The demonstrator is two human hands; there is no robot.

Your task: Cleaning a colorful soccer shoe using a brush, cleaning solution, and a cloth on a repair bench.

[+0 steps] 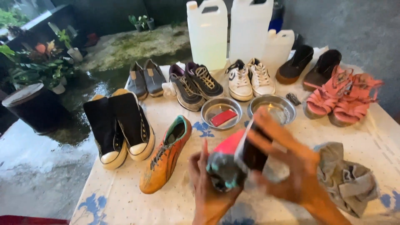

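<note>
Gripping a blurred pink-and-black shoe (241, 154) above the near edge of the table (125, 191): left hand (208, 187) cupping its grey toe from below, right hand (287, 166) closing over the top, fingers (266, 125) spread. Lying just right, a crumpled grey rag (348, 179). Resting to the left, an orange football boot (166, 156). Sitting beyond, two metal bowls (273, 108), one holding a red block (223, 117). Standing farther back, rows of shoes and white jugs (208, 33).
</note>
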